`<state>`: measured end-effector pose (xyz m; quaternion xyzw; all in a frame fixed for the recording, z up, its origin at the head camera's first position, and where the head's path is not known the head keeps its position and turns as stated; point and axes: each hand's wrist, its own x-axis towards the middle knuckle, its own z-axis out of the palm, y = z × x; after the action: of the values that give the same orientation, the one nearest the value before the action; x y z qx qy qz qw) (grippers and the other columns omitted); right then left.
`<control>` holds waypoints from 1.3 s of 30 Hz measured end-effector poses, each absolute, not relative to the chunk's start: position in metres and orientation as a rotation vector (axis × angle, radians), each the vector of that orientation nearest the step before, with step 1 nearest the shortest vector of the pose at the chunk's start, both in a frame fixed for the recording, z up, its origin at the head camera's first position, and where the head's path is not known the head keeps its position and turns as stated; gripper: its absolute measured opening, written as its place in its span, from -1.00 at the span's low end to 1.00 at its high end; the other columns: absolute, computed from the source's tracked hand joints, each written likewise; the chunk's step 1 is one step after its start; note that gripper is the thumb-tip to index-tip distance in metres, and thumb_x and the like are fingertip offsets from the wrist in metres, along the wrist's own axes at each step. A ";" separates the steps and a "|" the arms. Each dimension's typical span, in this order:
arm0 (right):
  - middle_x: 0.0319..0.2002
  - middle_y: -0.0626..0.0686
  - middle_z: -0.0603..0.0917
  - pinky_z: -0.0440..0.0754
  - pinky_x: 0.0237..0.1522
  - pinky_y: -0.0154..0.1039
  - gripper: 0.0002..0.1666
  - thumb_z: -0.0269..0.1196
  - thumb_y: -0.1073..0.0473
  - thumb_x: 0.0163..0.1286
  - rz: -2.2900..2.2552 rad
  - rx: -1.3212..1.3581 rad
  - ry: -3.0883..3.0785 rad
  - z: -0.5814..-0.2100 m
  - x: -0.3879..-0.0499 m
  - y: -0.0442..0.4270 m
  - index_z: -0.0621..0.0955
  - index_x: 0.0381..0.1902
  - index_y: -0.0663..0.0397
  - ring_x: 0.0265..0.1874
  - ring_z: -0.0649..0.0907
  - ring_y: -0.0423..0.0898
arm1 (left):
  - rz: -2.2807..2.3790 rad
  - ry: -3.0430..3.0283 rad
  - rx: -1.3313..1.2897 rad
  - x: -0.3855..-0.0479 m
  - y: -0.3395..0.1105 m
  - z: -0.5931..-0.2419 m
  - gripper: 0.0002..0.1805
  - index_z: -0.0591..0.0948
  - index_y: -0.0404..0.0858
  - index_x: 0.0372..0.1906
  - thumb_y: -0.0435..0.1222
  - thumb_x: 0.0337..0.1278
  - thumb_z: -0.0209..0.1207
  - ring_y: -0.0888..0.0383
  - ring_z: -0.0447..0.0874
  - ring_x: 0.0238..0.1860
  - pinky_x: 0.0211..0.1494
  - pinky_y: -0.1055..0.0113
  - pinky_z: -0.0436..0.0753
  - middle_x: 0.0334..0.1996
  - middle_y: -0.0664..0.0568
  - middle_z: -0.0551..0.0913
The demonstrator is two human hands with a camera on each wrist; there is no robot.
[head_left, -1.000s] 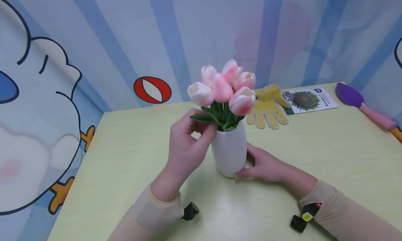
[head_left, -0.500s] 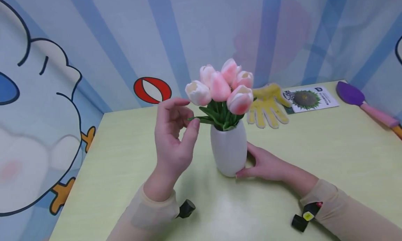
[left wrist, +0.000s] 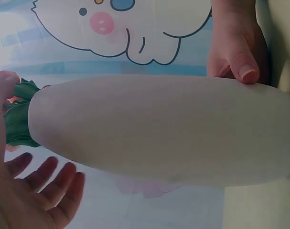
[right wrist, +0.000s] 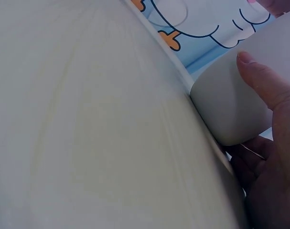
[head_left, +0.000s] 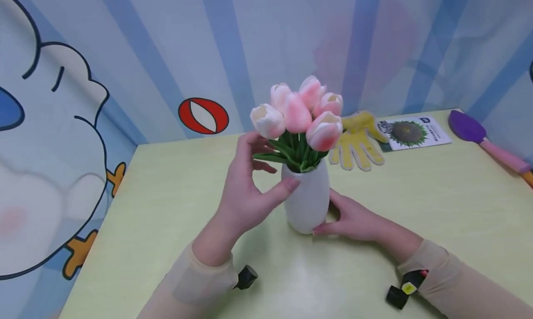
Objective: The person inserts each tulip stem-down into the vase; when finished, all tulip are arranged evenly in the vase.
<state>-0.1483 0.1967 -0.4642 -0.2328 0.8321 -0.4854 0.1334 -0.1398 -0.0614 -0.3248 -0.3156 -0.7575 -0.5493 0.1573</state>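
Note:
A white vase (head_left: 306, 201) stands upright on the table, holding pink and white tulips (head_left: 297, 113) with green leaves (head_left: 287, 151). My left hand (head_left: 250, 189) is at the left of the vase's mouth, its thumb in front of the rim and its fingers behind a leaf that sticks out. In the left wrist view those fingers (left wrist: 63, 200) are spread and loosely bent, apart from the vase wall. Low on the other side, my right hand (head_left: 356, 219) grips the vase near its base. The right wrist view shows its thumb (right wrist: 262, 78) on the vase wall and fingers partly hidden behind.
Behind the vase lies a yellow glove (head_left: 358, 141), beside a card with a round green plant picture (head_left: 412, 133). A purple scoop with a pink handle (head_left: 468, 126) lies at the table's right edge. A printed blue fabric wall (head_left: 166, 55) rises at the back.
My left hand came away leftward from the leaves, then moved back right, with its thumb now lower, at the vase rim. My right hand has stayed at the base.

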 end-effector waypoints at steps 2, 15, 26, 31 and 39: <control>0.50 -0.03 0.40 0.30 0.49 0.27 0.16 0.58 -0.13 0.16 -1.407 -0.692 2.424 -0.464 -0.149 0.197 0.21 0.59 -0.27 0.49 0.39 0.08 | -1.552 -2.275 -0.919 -0.140 -0.060 -0.324 -0.17 0.37 -0.14 0.38 -0.08 0.02 0.50 0.20 0.58 0.16 -0.04 0.12 0.75 0.23 0.17 0.56; 0.49 0.00 0.41 0.30 0.49 0.25 0.17 0.59 -0.11 0.15 -1.419 -0.692 2.429 -0.463 -0.149 0.196 0.20 0.60 -0.22 0.48 0.40 0.10 | -1.448 -2.484 -0.872 -0.136 -0.055 -0.324 -0.27 0.49 -0.02 0.31 -0.16 0.00 0.55 0.30 0.64 0.08 0.02 0.24 0.74 0.15 0.28 0.62; 0.50 -0.01 0.39 0.26 0.50 0.28 0.11 0.55 -0.07 0.21 -1.433 -0.734 2.417 -0.460 -0.150 0.198 0.20 0.59 -0.24 0.48 0.37 0.10 | -1.429 -2.503 -0.901 -0.138 -0.056 -0.324 -0.24 0.46 0.01 0.35 -0.12 0.02 0.54 0.31 0.60 0.11 0.05 0.23 0.73 0.16 0.29 0.61; 0.49 -0.01 0.41 0.30 0.48 0.27 0.03 0.52 -0.05 0.26 -1.431 -0.730 2.428 -0.462 -0.150 0.201 0.24 0.57 -0.22 0.47 0.38 0.08 | -1.426 -2.563 -0.930 -0.140 -0.057 -0.325 -0.08 0.33 0.15 0.44 -0.02 -0.03 0.57 0.34 0.52 0.26 0.23 0.11 0.66 0.26 0.34 0.55; 0.49 0.01 0.41 0.32 0.48 0.20 -0.02 0.48 -0.02 0.31 -1.417 -0.735 2.439 -0.465 -0.148 0.200 0.26 0.57 -0.16 0.50 0.36 0.08 | -1.372 -2.660 -0.981 -0.143 -0.062 -0.330 0.07 0.16 0.38 0.51 0.10 -0.08 0.56 0.35 0.49 0.31 0.31 0.10 0.59 0.34 0.39 0.46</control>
<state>-0.1481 0.2004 -0.4645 -0.2505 0.8314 -0.4830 0.1132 -0.1430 -0.0615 -0.3297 -0.3115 -0.8446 -0.4355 -0.0040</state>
